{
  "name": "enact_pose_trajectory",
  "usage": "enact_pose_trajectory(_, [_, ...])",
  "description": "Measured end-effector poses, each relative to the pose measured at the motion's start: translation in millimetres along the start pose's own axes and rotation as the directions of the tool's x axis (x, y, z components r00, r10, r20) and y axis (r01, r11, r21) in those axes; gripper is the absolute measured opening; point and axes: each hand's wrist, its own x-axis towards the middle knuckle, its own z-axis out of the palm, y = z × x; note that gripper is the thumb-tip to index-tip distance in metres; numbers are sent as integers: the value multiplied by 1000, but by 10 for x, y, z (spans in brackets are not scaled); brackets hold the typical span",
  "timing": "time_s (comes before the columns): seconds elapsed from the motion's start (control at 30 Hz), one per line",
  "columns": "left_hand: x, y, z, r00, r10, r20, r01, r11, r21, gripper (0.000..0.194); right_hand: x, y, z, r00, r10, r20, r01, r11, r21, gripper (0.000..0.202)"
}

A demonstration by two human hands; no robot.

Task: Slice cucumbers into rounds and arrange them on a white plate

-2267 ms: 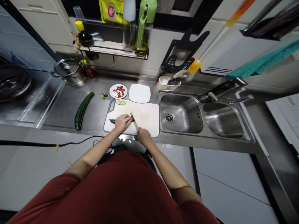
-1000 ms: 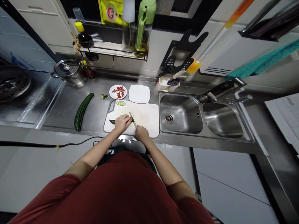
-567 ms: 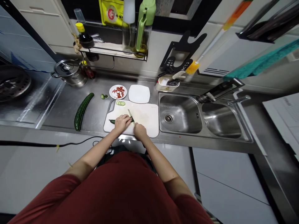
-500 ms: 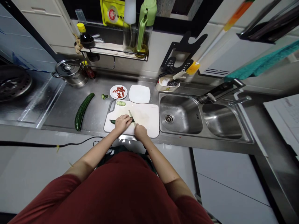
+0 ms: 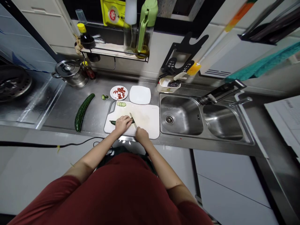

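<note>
A white cutting board lies on the steel counter. My left hand holds a dark green cucumber piece down on it, the fingers closed over the cucumber's right part. My right hand is wrapped round the handle of a knife, whose blade slants up and left at the cucumber's right end, beside my left fingertips. Several pale cucumber slices lie at the board's top left. Behind the board are a plate of chopped red pieces and a bare white plate.
On the counter at left lies a whole cucumber, with small green end pieces nearer the plates. A lidded pot stands farther back. The double sink borders the board's right side.
The knife and my right hand have shifted slightly down and to the right. My left hand stays on the cucumber in nearly the same place.
</note>
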Motion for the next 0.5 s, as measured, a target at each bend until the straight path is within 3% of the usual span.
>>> enact_pose_trajectory(0.3, [9, 9, -24, 999, -16, 42, 15, 1000, 24, 28, 277, -152, -116, 998, -23, -66, 27, 999, 47, 27])
enact_pose_trajectory(0.5, [7, 10, -28, 999, -8, 36, 7, 1000, 28, 30, 260, -123, -73, 997, -22, -70, 24, 999, 27, 26])
